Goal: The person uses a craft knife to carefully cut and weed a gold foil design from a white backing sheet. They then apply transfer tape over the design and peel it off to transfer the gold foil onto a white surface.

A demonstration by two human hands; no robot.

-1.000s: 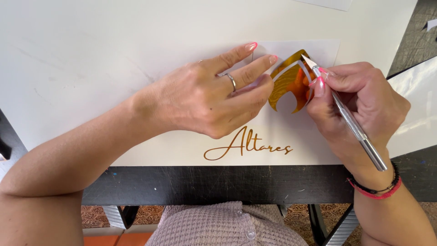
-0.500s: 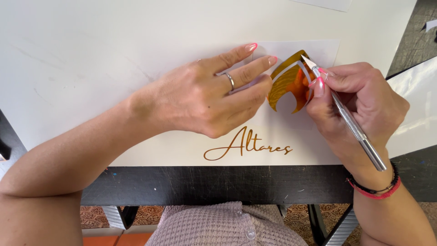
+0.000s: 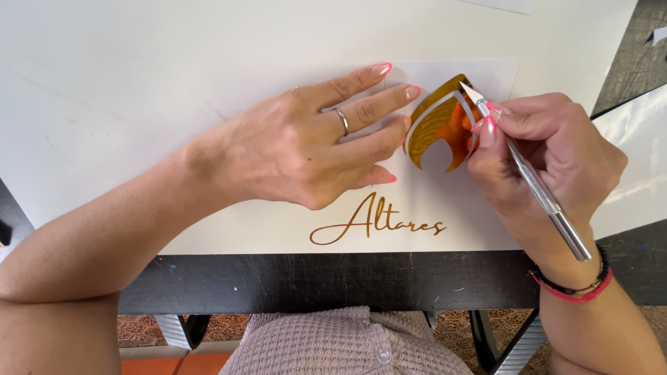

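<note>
Left hand point(image 3: 313, 146): laid flat, palm down, fingers extended and close together, pressing on the white sheet point(image 3: 139, 104); grasping nothing. Plain metal ring point(image 3: 341, 119) on one finger; nails painted pink. Fingertips lie just beside the left edge of the decal.

White sheet: smooth, matte, large, rectangular, covering most of the worktop point(image 3: 313, 278), whose dark, scuffed front edge shows below it. Thin gold cursive lettering point(image 3: 375, 222) sits near the sheet's lower edge, beneath the left hand.

Backing film point(image 3: 486, 73): pale, slightly glossy rectangle with rounded corners, lying on the sheet under the decal.

Decal point(image 3: 438, 125): metallic gold-orange vinyl, mirror-glossy, shaped in curved, pointed bands that arch over a notched lower edge. Located on the film between the two hands, its arch toward the far side of the worktop.

Right hand point(image 3: 549, 160): clenched in a pen grip around the craft knife point(image 3: 535, 187), pink-nailed fingertips pinching near the blade.

Craft knife: slim, round, silver metal handle with small pointed blade. Long axis runs diagonally, butt toward lower right over the wrist, tip pointing upper left, touching the decal's upper right edge.

Wristbands point(image 3: 573, 285): one black cord, one pink-red, on the right wrist.
</note>
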